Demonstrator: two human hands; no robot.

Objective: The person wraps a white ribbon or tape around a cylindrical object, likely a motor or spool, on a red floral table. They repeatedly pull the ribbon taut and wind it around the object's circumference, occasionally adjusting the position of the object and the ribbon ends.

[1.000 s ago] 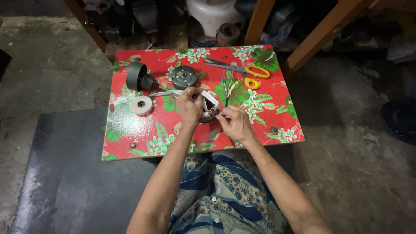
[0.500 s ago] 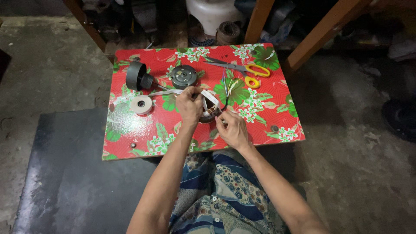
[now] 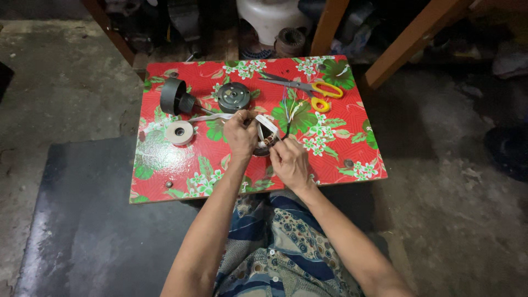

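Both hands work at the table's middle: left hand [image 3: 240, 135] grips the round motor coil [image 3: 265, 144], wrapped in white tape [image 3: 266, 122], with copper wire showing. Right hand [image 3: 290, 160] pinches its near edge; thin coloured wires [image 3: 290, 107] stick upward from it.

on a low table [image 3: 165, 170] with a red floral cover, the left hand [image 3: 240, 133] and right hand [image 3: 290, 160] pinch white tape [image 3: 267, 122] around a wound coil [image 3: 265, 144]. a tape roll [image 3: 179, 132], yellow-handled scissors [image 3: 313, 88] and a round motor part [image 3: 234, 97] lie nearby.
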